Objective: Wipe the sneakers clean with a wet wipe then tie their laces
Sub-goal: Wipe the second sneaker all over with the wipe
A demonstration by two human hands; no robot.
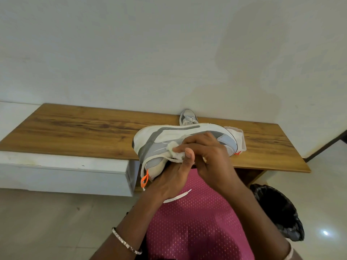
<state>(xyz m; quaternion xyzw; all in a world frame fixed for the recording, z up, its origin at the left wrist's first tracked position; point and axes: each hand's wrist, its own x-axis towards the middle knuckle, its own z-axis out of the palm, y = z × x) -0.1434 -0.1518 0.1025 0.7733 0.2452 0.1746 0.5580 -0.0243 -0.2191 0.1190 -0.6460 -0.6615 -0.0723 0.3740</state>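
The sneaker (180, 139) is held on its side above the near edge of the wooden surface (75, 132), sole toward the wall. The left hand (169, 179) supports it from below at the heel end, fingers curled around the collar. The right hand (210, 156) presses a crumpled wet wipe (175, 150) against the grey side panel, fingers clenched on the wipe.

Risks:
- The sneaker is supported by the left hand only. Hard wiping pressure could twist it out of that hold and drop it on the floor.
- A loose lace (178, 196) hangs below the hands over the pink garment (197, 222). It could catch in the fingers or be dragged through dirt.
- The wipe is bunched small, so it may smear grime rather than lift it.

Surroundings: the second sneaker (188, 117) stands far on the surface against the wall. A white pack (239, 137), likely wipes, lies right of the held sneaker, partly hidden. A bin with a black liner (277, 212) stands on the floor at right.
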